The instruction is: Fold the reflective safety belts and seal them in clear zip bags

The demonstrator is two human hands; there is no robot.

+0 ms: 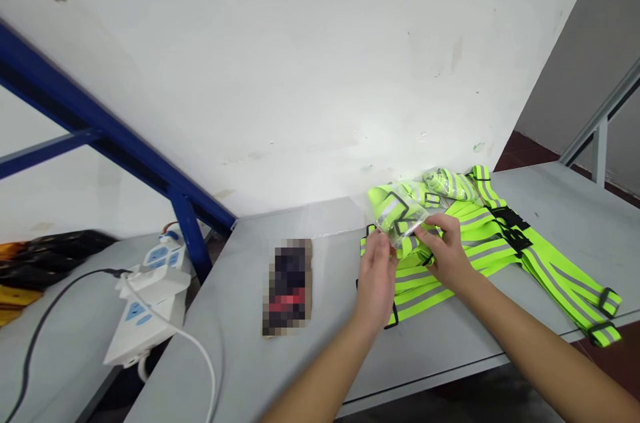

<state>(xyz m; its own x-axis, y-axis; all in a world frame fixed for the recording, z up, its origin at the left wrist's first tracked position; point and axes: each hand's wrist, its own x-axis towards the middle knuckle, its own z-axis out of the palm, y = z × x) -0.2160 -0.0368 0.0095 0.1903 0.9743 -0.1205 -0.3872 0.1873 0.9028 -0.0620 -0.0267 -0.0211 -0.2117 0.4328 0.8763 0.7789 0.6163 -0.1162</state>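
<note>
Between my two hands is a clear plastic bag [393, 209] with a folded yellow-green reflective strap and black buckles in it. My left hand [377, 273] is closed on the bag's near left edge. On the other side, my right hand [445, 253] pinches the bag's near right edge between thumb and fingers. Beneath and to the right of my hands lie several loose reflective straps [500, 249] with silver stripes and black buckles. Behind them rests another bagged bundle of straps [450, 184], close to the wall.
A dark, pixelated flat item [290, 286] lies left on the grey table [330, 356]. Farther left are white power strips [150, 296] with a white cable [193, 336]. A blue metal frame [135, 143] slants along the left; the white wall [320, 76] stands behind.
</note>
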